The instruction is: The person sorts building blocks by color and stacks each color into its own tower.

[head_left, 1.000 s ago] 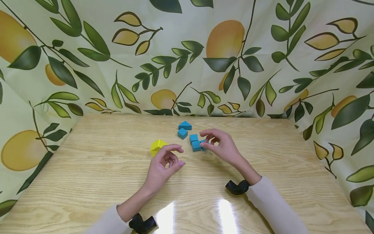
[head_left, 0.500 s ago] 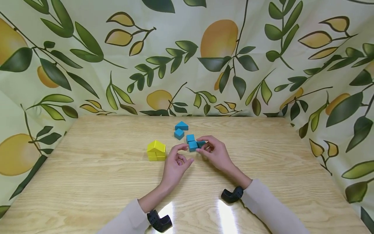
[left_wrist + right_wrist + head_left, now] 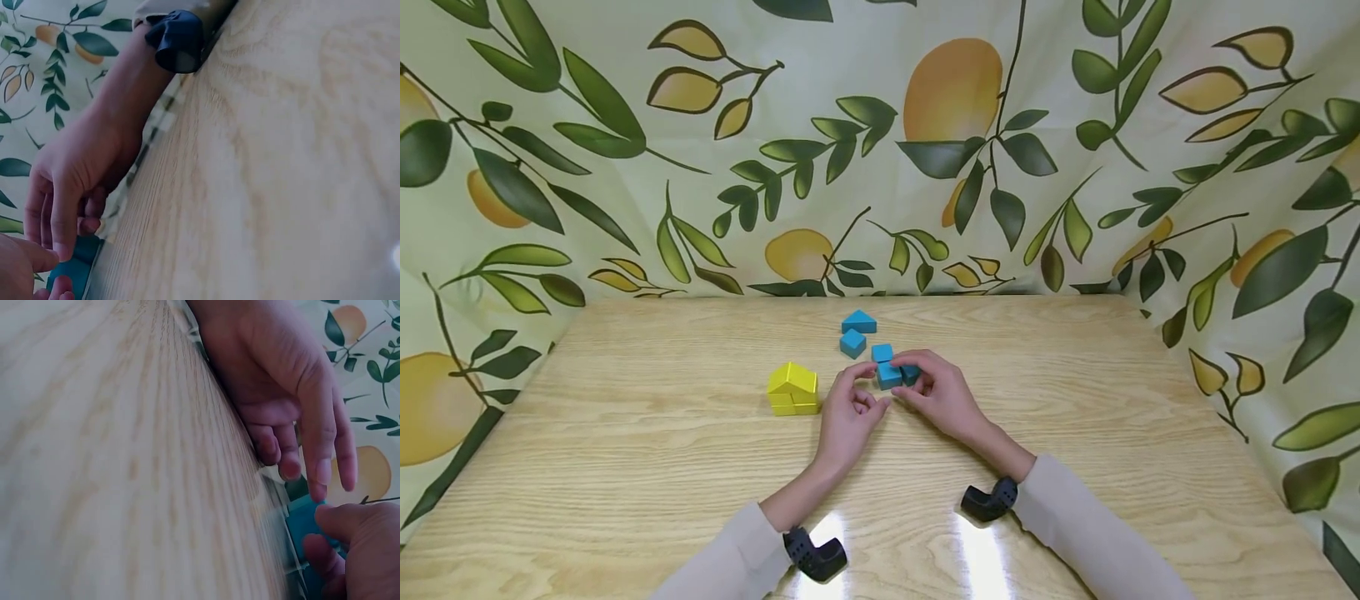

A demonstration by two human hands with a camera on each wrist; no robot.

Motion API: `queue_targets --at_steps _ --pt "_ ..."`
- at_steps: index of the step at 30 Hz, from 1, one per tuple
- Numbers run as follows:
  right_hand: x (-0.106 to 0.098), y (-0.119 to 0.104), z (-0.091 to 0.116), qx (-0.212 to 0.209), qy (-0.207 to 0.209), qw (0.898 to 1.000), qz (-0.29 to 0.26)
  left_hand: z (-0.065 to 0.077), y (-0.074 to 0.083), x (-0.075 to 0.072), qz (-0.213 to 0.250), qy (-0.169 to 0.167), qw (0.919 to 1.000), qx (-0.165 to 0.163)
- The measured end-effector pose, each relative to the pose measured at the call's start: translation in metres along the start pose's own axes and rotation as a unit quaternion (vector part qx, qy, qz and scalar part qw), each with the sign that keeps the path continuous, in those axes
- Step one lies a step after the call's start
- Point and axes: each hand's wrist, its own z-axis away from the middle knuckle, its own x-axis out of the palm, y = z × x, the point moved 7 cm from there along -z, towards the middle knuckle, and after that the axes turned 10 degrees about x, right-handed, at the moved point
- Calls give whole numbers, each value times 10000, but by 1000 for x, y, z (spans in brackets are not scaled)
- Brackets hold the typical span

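Note:
In the head view my right hand (image 3: 943,398) is at the near blue cube (image 3: 890,377), its index finger at the back edge and its thumb at the front. Partly hidden behind those fingers is another blue block (image 3: 910,374), just right of the cube. My left hand (image 3: 847,414) is at the cube's left, index fingertip close to its corner and thumb held apart below. A further blue cube (image 3: 882,353) sits directly behind the near one. In the right wrist view the right hand's thumb (image 3: 350,520) overlaps the blue blocks (image 3: 303,532).
Left of my left hand stands a small house shape of yellow blocks (image 3: 792,390). Farther back are a turned blue cube (image 3: 853,343) and a blue triangular block (image 3: 859,322). A fruit-patterned cloth (image 3: 820,183) rises behind the wooden table (image 3: 647,467).
My left hand has moved right, away from the yellow blocks and up to the blue cube. The right hand has shifted left, from the right-hand blue block onto the near cube.

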Motion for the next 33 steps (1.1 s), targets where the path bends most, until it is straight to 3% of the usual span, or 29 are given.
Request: queue_targets --at_steps 10,19,26,33 --pt "7 2 -1 193 -106 9997 -115 0 -2 -2 -346 -117 9993 -36" --pt "9 0 3 195 -201 9995 -146 1 -5 -6 -541 -466 9974 -33" --pt "11 0 9 380 -381 9980 -324 0 -7 -7 -719 -626 9949 -324" --pt "11 -2 15 466 -455 9969 -433 -3 -9 -5 -835 -809 9928 -277"
